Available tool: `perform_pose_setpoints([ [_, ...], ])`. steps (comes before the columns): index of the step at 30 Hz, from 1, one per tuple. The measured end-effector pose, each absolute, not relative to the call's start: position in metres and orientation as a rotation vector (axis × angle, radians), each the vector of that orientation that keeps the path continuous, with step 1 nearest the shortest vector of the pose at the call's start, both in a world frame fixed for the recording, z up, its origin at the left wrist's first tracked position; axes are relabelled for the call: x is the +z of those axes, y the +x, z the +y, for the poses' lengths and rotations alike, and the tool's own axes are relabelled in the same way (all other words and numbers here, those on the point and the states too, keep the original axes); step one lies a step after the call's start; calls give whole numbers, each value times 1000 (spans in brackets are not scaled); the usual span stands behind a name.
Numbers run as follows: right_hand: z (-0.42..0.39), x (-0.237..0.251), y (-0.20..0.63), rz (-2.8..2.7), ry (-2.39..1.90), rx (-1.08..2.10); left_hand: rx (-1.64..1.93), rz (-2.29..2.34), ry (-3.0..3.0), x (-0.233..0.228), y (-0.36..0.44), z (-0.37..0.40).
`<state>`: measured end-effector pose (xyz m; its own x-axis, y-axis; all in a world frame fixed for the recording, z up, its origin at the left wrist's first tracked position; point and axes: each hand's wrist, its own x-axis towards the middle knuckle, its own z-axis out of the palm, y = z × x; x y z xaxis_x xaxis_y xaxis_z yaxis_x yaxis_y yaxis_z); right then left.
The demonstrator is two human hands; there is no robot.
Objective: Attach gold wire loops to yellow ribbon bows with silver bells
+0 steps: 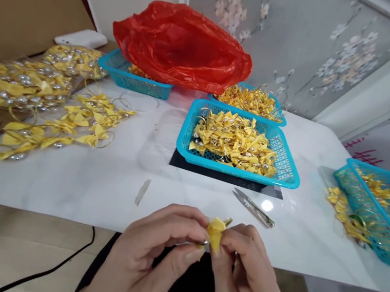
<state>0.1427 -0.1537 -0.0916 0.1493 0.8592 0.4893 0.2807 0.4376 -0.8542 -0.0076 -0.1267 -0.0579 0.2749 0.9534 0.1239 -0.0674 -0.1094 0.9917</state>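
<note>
At the near edge of the white table (106, 191), just in front of me, I see a small yellow ribbon bow (216, 232) pinched between both hands. My left hand (147, 262) curls its thumb and fingertips shut on the bow's left side, and my right hand (248, 278) grips its right side the same way. Just beyond my right hand lie the thread snips (253, 208), with a blue basket (288, 178) of bows farther back.

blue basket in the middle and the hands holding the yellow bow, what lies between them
Small thread snips lie on the white table between them, in the head view.
</note>
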Motion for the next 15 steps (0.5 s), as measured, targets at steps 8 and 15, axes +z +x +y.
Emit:
perform_pose_setpoints([
  [8, -151, -105, 141, -1400, -1015, 476, 1057, 858, 917, -62, 0, -126],
  [15, -149, -106, 137, -1370, -1016, 497, 1067, 834, 850, -61, 1, -128],
])
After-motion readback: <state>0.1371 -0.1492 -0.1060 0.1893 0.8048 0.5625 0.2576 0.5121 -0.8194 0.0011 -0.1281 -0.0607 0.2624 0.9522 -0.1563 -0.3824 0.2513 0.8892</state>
